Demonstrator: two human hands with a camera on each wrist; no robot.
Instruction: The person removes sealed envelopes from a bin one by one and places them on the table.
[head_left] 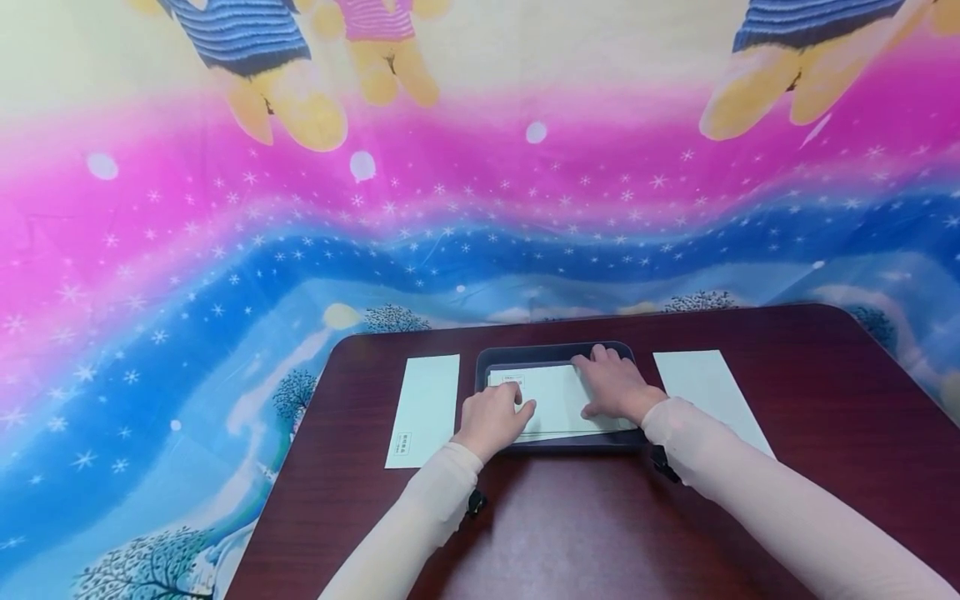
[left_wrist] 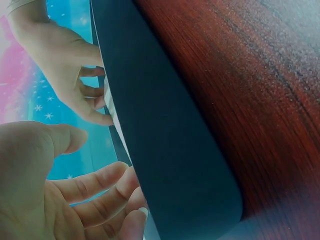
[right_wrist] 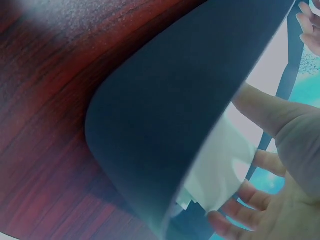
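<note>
Head view: the envelope stack (head_left: 553, 407) lies in the dark tray (head_left: 525, 354), edges askew. Left hand (head_left: 491, 421) and right hand (head_left: 615, 388) stand apart near its ends, fingers unclamped. Uneven pushing could skew it or crease a corner.

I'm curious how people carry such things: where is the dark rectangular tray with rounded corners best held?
I'd likely grip the tray by its short end walls, reaching from both sides: it stands flat with raised walls, and pale rectangular papers lie inside, so lifting both ends should help keep it level.
</note>
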